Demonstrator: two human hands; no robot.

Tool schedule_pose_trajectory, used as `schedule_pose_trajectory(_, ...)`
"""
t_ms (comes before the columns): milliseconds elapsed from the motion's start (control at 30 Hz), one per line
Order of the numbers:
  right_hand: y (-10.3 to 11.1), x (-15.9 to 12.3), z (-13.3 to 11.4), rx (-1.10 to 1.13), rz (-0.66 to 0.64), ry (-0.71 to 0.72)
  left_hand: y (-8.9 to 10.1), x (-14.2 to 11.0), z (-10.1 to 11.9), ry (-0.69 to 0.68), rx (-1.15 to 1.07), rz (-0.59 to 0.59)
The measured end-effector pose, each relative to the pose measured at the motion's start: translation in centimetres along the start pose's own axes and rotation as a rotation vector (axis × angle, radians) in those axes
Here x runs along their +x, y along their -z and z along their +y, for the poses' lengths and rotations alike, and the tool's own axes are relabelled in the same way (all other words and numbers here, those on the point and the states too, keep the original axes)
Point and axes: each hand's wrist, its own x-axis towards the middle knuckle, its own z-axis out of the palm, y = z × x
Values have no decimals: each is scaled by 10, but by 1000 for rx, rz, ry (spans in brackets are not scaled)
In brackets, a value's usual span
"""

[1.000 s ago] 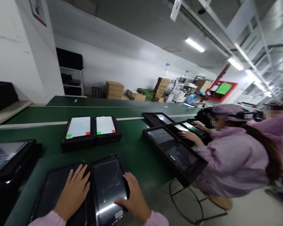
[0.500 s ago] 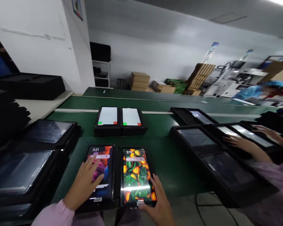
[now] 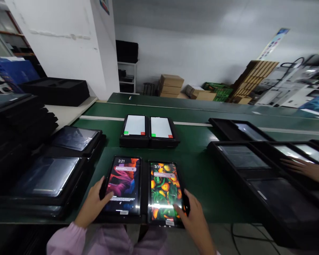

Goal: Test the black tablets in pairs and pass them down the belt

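Note:
Two lit tablets lie side by side in a black tray on the green belt just in front of me. The left tablet [image 3: 124, 184] shows a purple and red wallpaper, the right tablet [image 3: 164, 191] shows oranges. My left hand [image 3: 94, 205] is closed on the left tablet's outer edge, thumb on the screen. My right hand [image 3: 194, 217] is closed on the right tablet's outer edge, thumb on the glass near the lower corner.
Farther up the belt is a tray pair with white screens [image 3: 147, 127]. Stacked black trays with dark tablets [image 3: 55, 170] crowd the left. On the right are more trays [image 3: 241, 157], with another person's hand [image 3: 305, 168] on them. Cardboard boxes [image 3: 171, 83] line the back wall.
Both tablet screens went from dark to lit. My hands slid from lying flat on the screens to gripping the outer edges. The view swung left and down, away from the neighbouring workers.

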Motion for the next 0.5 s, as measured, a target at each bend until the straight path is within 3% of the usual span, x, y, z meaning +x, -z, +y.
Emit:
schedule_pose_trajectory(100,-1,22,-20,-48,82,-20,-4,34,15,36,-45,66)
schedule_pose_trajectory(167,-1,25,-22,15,92,-46,-3,40,20,101,-131,80)
schedule_pose_trajectory(267,3,9,-12,165,18,-84,4,20,17,141,-238,7)
schedule_pose_trajectory(400,15,-22,-1,244,-148,-97,16,-19,5,-10,-180,-111)
schedule_pose_trajectory(500,21,-31,-3,220,-219,-157,21,-32,4,-43,-101,-188)
